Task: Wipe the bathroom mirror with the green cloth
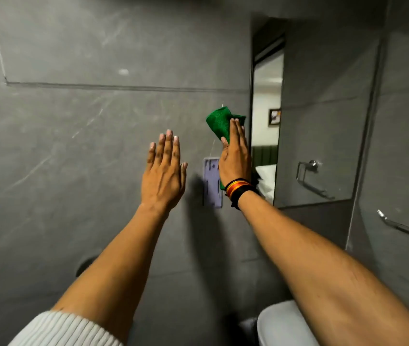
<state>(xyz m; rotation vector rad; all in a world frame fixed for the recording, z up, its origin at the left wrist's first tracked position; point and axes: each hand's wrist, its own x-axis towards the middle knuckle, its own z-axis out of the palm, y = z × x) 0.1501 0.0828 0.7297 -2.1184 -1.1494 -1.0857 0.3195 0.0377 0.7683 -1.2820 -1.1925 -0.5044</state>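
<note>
Pressing flat toward the wall, the right hand (234, 161) is holding the green cloth (219, 122) just right of the frame's centre, its fingers (236, 128) lying stretched over the cloth while the thumb is pinching it from the left. The cloth is bunching above the fingertips, and a small green corner is showing below the wrist. It is sitting against the grey tiled wall (73, 146), just beside the left edge of the mirror (323, 121); whether it is touching the glass cannot be told. A red, yellow and black band (239, 187) is circling the right wrist.

The left hand (163, 176) is hovering at the centre of the frame, fingers (168, 146) spread straight and released, gripping nothing, palm facing the wall. A white ribbed sleeve (68, 330) is showing at the lower left.

A pale purple plate (211, 181) is sitting on the wall between the two hands, partly hidden behind the right one. The mirror, in the right half of the frame, is reflecting a doorway and a metal holder (309, 171). A chrome bar (408, 228) is running along the far right, and a white rounded fixture (281, 323) is showing at the bottom.
</note>
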